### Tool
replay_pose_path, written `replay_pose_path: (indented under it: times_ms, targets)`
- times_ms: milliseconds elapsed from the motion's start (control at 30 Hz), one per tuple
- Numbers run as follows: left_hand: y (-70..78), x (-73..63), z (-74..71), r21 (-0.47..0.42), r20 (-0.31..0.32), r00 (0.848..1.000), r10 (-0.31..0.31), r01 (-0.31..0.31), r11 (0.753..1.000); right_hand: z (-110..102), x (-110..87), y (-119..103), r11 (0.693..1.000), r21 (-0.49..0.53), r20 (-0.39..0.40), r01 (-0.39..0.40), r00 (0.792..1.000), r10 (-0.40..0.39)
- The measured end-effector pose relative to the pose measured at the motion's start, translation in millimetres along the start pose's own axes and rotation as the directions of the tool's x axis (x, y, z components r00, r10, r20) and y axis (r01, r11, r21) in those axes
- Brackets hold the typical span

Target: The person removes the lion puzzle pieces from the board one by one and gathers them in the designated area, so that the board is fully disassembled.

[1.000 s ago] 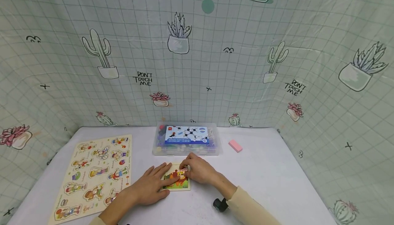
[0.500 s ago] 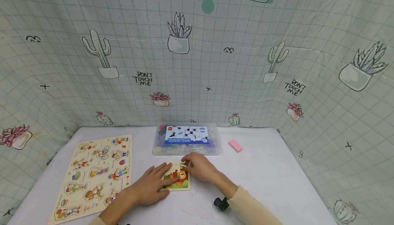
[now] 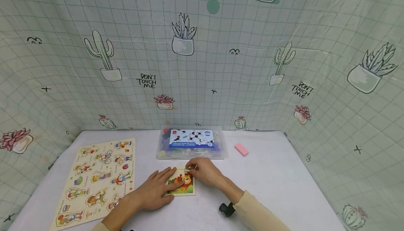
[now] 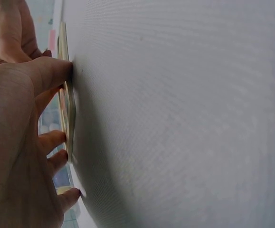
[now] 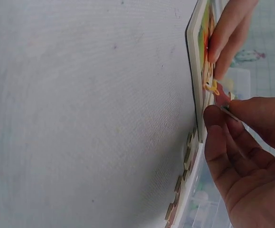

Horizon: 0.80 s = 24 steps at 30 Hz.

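A small wooden jigsaw puzzle (image 3: 179,193) with a lion picture lies flat at the front middle of the table. My left hand (image 3: 154,192) rests on its left side with fingers spread, the index finger reaching over the lion. In the left wrist view, the thumb touches the puzzle's near edge (image 4: 71,121). My right hand (image 3: 204,171) is over the upper right corner of the puzzle. Between thumb and fingers it pinches a jigsaw piece (image 5: 222,97), tilted up from the board in the right wrist view.
More jigsaw pieces (image 5: 177,190) lie beside the puzzle, near my right hand. Behind stands a clear plastic box (image 3: 191,153) with a molecule label. A pink eraser-like block (image 3: 241,150) lies to its right. A large wooden picture board (image 3: 94,182) fills the table's left.
My right hand has moved slightly up the puzzle, from beside the lion's head to the upper right corner, with the jigsaw piece in its fingertips. My left hand stays put.
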State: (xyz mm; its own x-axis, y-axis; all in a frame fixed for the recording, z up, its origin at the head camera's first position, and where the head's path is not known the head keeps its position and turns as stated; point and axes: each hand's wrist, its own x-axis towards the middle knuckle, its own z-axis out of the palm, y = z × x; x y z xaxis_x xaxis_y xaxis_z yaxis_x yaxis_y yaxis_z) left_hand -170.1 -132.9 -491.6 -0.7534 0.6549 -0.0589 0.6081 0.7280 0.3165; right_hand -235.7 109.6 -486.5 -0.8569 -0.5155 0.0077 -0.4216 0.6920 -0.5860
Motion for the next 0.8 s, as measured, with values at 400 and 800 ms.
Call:
replay_pose_path:
  times_ms: [400, 800]
  targets:
    - [-0.6, 0.2, 0.2, -0.013, 0.001, 1.000, 0.001, -0.001, 1.000, -11.3, -12.4, 14.4, 0.997, 0.078, -0.045, 0.006, 0.999, -0.002]
    - [-2.0, 0.3, 0.9, -0.039, 0.007, 1.000, 0.006, -0.006, 0.999, -40.4, -35.7, 47.8, 0.982, 0.166, -0.084, -0.088, 0.991, 0.103]
